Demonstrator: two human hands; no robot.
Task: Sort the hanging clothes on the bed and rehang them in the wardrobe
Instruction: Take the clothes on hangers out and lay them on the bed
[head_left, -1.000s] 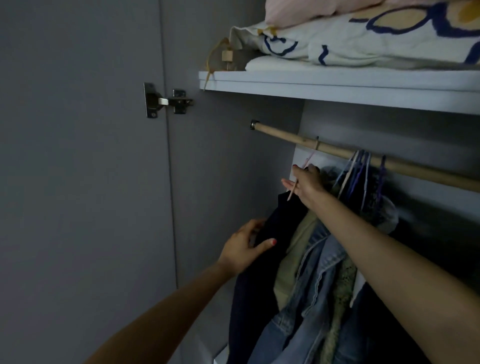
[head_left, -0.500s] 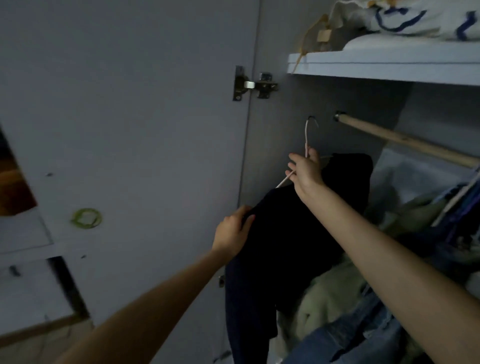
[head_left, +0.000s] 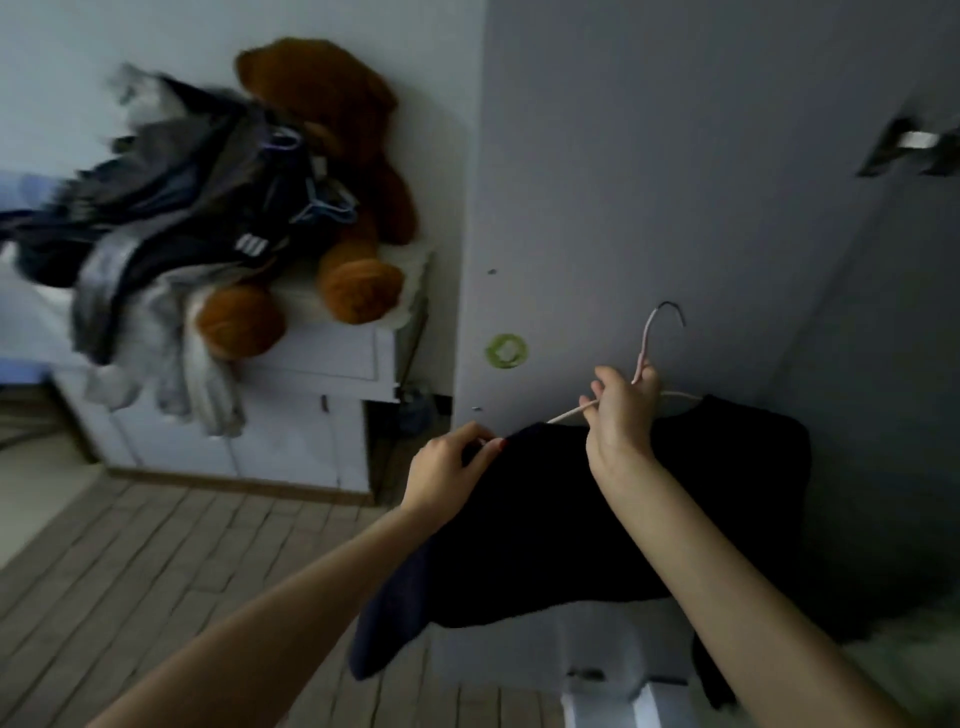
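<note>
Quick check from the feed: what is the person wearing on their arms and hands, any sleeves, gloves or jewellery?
Both forearms are bare as far as the head view shows; no sleeves, gloves, watch or bracelets appear. The left hand has a red-painted nail on the thumb. The right hand shows no rings that I can make out, though the picture is dim.

I am looking into a home bedroom: a brown teddy bear (head_left: 332, 171) sits on a white cabinet (head_left: 311, 374) heaped with clothes (head_left: 171, 208), beside a grey wardrobe door (head_left: 649, 182), above wood-plank flooring (head_left: 156, 561).
</note>
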